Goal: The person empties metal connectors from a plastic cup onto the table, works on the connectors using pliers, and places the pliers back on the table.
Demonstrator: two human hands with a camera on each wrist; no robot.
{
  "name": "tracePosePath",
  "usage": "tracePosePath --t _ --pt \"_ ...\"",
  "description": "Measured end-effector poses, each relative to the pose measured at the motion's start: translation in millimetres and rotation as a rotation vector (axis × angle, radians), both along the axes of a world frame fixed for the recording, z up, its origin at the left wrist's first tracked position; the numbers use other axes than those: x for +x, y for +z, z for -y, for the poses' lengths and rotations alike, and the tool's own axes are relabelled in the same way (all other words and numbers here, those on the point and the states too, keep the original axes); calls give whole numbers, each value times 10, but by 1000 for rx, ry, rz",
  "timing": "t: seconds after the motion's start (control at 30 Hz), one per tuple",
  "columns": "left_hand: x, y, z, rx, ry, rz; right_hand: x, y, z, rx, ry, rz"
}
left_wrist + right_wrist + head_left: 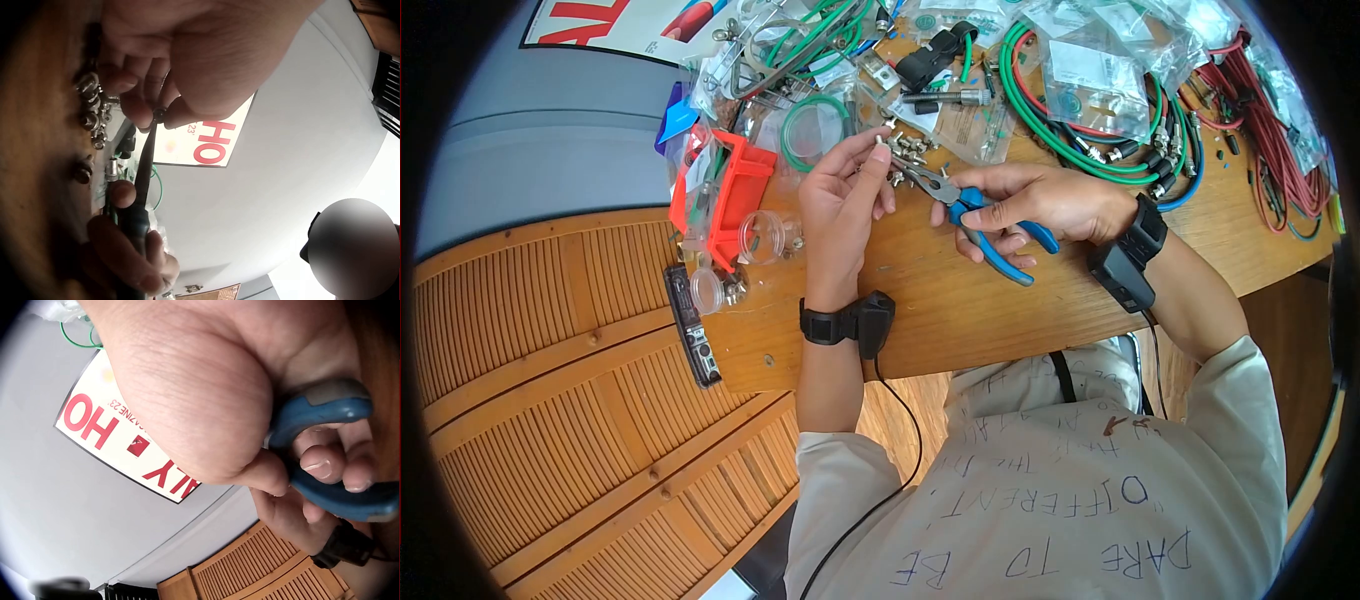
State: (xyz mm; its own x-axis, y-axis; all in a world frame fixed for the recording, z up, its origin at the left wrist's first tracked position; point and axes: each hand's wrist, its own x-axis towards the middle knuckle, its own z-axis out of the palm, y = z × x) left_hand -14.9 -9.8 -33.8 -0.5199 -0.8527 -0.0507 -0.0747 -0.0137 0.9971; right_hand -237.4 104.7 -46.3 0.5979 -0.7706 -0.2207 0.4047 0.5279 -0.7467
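Note:
My left hand (840, 205) pinches a small metal piece (160, 115) between thumb and fingertips, above the wooden table. My right hand (1050, 203) grips needle-nose pliers (1000, 263) with blue handles, its fingers in among the handles. In the left wrist view the narrow tips of the pliers meet the small piece right at the left fingertips. Most of that piece is hidden by the fingers, so I cannot tell its exact kind. Just behind the left hand lies a pile of small silvery metal connectors (912, 148).
A red-orange bin (742, 190) and clear round tubs (762, 238) stand to the left. Green cable coils (1012, 75), plastic bags (1095, 90) and a dark red cable bundle (1250, 110) fill the back and right. The table's front edge (960, 362) runs close to the person's body.

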Motion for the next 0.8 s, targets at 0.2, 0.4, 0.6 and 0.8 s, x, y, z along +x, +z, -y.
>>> tracePosePath --t 0.2,0.4,0.6,0.8 --pt "4 2 -7 5 -2 -6 3 13 5 -7 0 -26" --pt "9 -10 -4 2 -7 -5 9 25 -2 1 -4 -26" --pt "9 -5 -7 13 -14 -26 10 29 -5 -3 -5 -35" --pt "7 -6 -13 -3 -11 -12 5 -3 -1 4 -1 -18"
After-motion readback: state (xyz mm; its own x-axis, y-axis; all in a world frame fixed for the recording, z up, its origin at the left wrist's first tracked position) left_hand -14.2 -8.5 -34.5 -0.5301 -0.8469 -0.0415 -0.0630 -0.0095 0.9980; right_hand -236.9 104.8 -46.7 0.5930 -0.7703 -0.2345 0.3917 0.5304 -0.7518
